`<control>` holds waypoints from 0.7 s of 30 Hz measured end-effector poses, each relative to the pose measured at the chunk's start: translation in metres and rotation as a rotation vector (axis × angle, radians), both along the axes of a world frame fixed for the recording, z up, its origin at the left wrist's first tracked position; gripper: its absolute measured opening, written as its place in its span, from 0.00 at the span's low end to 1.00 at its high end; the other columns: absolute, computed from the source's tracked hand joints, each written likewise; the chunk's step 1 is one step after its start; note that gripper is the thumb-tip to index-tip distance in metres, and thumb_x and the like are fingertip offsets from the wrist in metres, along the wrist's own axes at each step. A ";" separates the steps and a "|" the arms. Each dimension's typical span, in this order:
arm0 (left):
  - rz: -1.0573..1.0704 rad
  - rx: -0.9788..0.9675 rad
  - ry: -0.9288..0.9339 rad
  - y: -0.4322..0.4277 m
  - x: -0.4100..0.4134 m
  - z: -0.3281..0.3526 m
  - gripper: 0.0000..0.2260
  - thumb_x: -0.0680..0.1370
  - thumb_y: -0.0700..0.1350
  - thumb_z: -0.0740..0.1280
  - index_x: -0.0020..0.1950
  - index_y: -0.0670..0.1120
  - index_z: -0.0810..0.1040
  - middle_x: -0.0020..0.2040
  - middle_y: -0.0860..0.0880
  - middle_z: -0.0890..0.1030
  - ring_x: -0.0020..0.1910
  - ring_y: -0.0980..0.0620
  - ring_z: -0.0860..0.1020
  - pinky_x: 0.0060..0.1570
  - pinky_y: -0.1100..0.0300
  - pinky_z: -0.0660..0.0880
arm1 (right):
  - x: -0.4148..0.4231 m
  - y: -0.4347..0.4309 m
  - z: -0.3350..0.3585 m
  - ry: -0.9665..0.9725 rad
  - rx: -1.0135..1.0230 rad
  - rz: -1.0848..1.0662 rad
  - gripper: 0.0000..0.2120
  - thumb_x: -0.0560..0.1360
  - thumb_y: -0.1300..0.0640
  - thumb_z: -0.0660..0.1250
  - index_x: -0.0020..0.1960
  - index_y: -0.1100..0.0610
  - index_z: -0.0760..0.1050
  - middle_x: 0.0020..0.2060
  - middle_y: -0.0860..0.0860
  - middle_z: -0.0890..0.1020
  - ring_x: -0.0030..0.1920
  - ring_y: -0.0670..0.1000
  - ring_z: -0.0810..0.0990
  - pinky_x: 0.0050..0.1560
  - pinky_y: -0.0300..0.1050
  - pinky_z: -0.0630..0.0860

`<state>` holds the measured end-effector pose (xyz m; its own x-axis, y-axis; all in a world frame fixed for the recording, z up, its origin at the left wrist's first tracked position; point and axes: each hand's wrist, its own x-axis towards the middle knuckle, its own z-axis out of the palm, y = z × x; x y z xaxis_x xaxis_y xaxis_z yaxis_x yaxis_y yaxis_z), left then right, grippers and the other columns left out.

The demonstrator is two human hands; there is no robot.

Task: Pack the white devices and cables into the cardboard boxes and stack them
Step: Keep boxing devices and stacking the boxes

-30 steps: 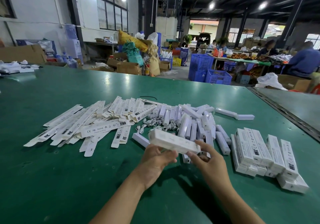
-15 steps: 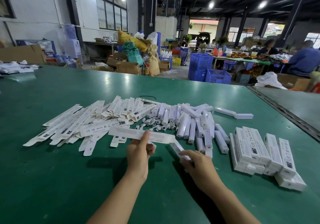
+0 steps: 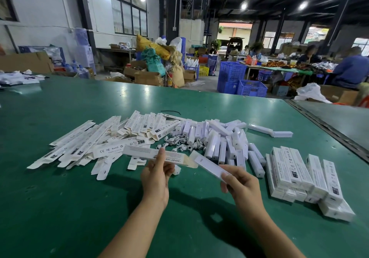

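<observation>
Two light pieces, each pinched above the surface

Both sit on the near side of the device pile (image 3: 219,138), lifted off the green surface (image 3: 60,207). The left grip (image 3: 156,178) pinches a flattened cardboard box (image 3: 139,152) about mid-length, thumb on top. The right grip (image 3: 242,186) pinches one white device (image 3: 207,165) by its near end, and the far end points toward the box's tan flap.

The box looks like thin card: almost weightless, floppy along its length and quick to crease. It is best squeezed at its long folded edges so that it pops into a tube, not pressed on its flat faces. The device looks rigid, smooth and probably a little slippery. Holding its long sides near the rear end would leave the front free to slide in.

Left of the device pile lie more flat boxes (image 3: 83,148). At its left edge sits a tangle of soft white cables (image 3: 179,145), easy to snag. Packed boxes (image 3: 295,170) are stacked to its right.
</observation>
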<state>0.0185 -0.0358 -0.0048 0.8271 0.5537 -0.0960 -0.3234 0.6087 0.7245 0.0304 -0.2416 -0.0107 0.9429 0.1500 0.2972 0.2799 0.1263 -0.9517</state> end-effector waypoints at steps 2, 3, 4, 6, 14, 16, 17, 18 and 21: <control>0.005 -0.001 -0.011 0.001 0.001 -0.001 0.15 0.67 0.52 0.74 0.42 0.42 0.76 0.29 0.48 0.81 0.27 0.56 0.79 0.30 0.64 0.78 | 0.001 -0.001 -0.001 0.012 0.004 -0.037 0.07 0.72 0.57 0.69 0.47 0.52 0.84 0.24 0.53 0.74 0.27 0.47 0.69 0.31 0.32 0.66; 0.003 -0.005 -0.017 0.001 0.001 -0.001 0.15 0.68 0.52 0.74 0.42 0.42 0.76 0.29 0.49 0.81 0.27 0.56 0.79 0.30 0.65 0.79 | 0.002 -0.001 -0.001 0.016 0.008 -0.044 0.07 0.72 0.58 0.69 0.47 0.53 0.84 0.24 0.53 0.73 0.27 0.47 0.69 0.31 0.33 0.66; -0.001 -0.005 -0.024 0.001 0.001 -0.001 0.15 0.67 0.52 0.74 0.42 0.42 0.75 0.29 0.49 0.81 0.27 0.56 0.79 0.30 0.65 0.78 | 0.001 -0.001 -0.001 0.018 0.006 -0.044 0.07 0.72 0.57 0.69 0.47 0.52 0.84 0.24 0.53 0.74 0.27 0.47 0.69 0.31 0.33 0.66; -0.009 0.002 -0.035 0.000 0.001 0.000 0.15 0.67 0.52 0.74 0.42 0.43 0.75 0.28 0.49 0.81 0.27 0.56 0.79 0.30 0.65 0.78 | 0.000 -0.001 0.000 0.023 -0.005 -0.044 0.08 0.70 0.55 0.69 0.47 0.51 0.84 0.24 0.53 0.74 0.26 0.46 0.69 0.29 0.32 0.66; -0.009 0.016 -0.031 -0.002 0.000 0.001 0.13 0.67 0.50 0.74 0.40 0.44 0.74 0.28 0.49 0.80 0.27 0.56 0.79 0.32 0.65 0.79 | 0.000 0.001 0.001 0.049 0.040 -0.067 0.11 0.77 0.66 0.66 0.47 0.53 0.85 0.26 0.54 0.75 0.30 0.49 0.71 0.33 0.38 0.69; -0.010 0.014 -0.034 -0.002 0.000 0.001 0.13 0.67 0.50 0.74 0.41 0.43 0.74 0.29 0.49 0.80 0.28 0.55 0.80 0.33 0.65 0.80 | -0.003 0.002 0.002 0.036 0.011 -0.057 0.13 0.77 0.66 0.66 0.46 0.51 0.85 0.26 0.54 0.75 0.29 0.49 0.72 0.33 0.37 0.70; -0.009 0.011 -0.035 -0.002 0.000 0.001 0.13 0.67 0.49 0.74 0.42 0.43 0.75 0.29 0.49 0.80 0.28 0.56 0.80 0.33 0.65 0.80 | -0.004 0.003 0.003 0.028 -0.009 -0.054 0.13 0.76 0.67 0.67 0.46 0.51 0.85 0.26 0.54 0.75 0.29 0.48 0.72 0.32 0.36 0.70; -0.006 0.007 -0.037 -0.002 -0.001 0.001 0.13 0.67 0.49 0.74 0.42 0.43 0.75 0.30 0.49 0.80 0.29 0.56 0.79 0.33 0.65 0.80 | -0.004 0.003 0.003 0.025 -0.026 -0.054 0.13 0.76 0.67 0.67 0.45 0.52 0.85 0.25 0.55 0.75 0.29 0.48 0.72 0.32 0.36 0.70; -0.003 0.021 -0.036 -0.002 -0.001 0.001 0.13 0.67 0.49 0.74 0.42 0.43 0.74 0.30 0.49 0.80 0.29 0.55 0.79 0.33 0.65 0.80 | -0.005 0.004 0.005 0.049 -0.051 -0.061 0.11 0.75 0.68 0.67 0.44 0.55 0.85 0.25 0.55 0.74 0.29 0.49 0.72 0.32 0.39 0.70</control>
